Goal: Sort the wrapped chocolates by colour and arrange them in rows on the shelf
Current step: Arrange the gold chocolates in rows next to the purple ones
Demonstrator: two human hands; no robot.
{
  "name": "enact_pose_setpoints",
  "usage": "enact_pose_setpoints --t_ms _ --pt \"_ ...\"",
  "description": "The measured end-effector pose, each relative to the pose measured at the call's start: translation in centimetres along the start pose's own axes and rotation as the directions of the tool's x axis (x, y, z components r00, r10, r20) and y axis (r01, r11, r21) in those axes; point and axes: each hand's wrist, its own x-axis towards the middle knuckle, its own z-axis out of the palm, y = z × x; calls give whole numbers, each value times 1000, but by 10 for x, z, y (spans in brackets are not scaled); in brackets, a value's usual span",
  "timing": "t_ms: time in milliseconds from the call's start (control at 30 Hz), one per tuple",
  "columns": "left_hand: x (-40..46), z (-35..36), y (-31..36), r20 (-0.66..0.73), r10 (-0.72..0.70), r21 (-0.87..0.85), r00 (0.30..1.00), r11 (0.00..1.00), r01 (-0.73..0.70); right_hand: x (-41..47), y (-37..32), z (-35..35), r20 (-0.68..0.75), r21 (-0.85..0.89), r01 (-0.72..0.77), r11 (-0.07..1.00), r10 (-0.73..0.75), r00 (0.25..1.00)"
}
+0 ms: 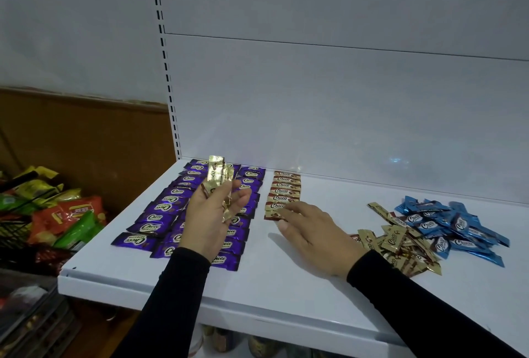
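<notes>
A person in black sleeves is working at a white metal shelf [286, 271], the left hand [210, 214] gripping a few gold-wrapped chocolates [216, 174] held up above the purple ones, the right hand [310, 231] lying flat with relaxed fingers touching the near end of the brown row [283, 194]. That single row is showing about seven brown-and-gold pieces. The purple chocolates [160, 209] are lying in three rows at the left, too many and too overlapped to count exactly. At the right, a loose gold pile [400, 243] is touching a loose blue pile [455, 226]. A white back panel [343, 100] is rising behind; a wire basket of snack bags [57, 211] is standing to the left.
</notes>
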Motion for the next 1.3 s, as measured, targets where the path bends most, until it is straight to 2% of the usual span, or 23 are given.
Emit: enact_pose_setpoints --t_ms 100,200,267,333,533,633,667,833,933,967,1033,1067,1133,1200,1300 --pt "-13 5 -2 67 -107 74 992 992 102 0 -3 -7 -150 196 -3 981 32 988" --pt "-27 8 -9 178 -179 302 968 946 119 -2 -16 -16 -264 438 -5 899 133 955" --pt "-36 12 -12 227 -222 420 948 901 110 -2 -23 -21 -240 599 -21 801 204 949" --pt "-43 16 -14 250 -248 477 936 873 104 -3 -27 -22 -182 685 -46 727 231 956" --pt "-49 22 -13 213 -190 402 958 911 91 -10 -31 -22 -184 844 -20 535 325 927" --pt "-41 14 -9 100 -113 318 988 945 76 -10 -27 -27 -129 923 -37 383 397 909" --pt "-38 11 -7 60 -86 269 994 961 66 -12 -25 -28 -106 929 -57 365 411 905" --pt "-26 -11 3 -101 52 171 994 985 -34 -18 -16 -25 -20 836 -208 507 408 913" --pt "-20 -19 6 -139 139 160 981 980 -117 -18 -15 -19 17 841 -249 480 438 899" --pt "-18 -21 6 -147 166 154 975 978 -143 -18 -15 -16 -6 784 -268 560 438 899" --pt "-16 -22 6 -145 215 148 966 970 -194 -18 -13 -12 -87 513 -303 803 401 912" --pt "-16 -21 6 -139 236 149 962 965 -215 -18 -12 -11 -104 378 -315 871 378 920" --pt "-16 -21 6 -129 260 146 957 960 -241 -16 -12 -9 -123 190 -324 927 350 929" --pt "-17 -21 6 -128 267 131 955 959 -251 -16 -10 -9 -173 80 -292 953 302 938" --pt "-16 -21 6 -132 272 128 953 958 -255 -21 -10 -13 -171 95 -122 988 137 976"
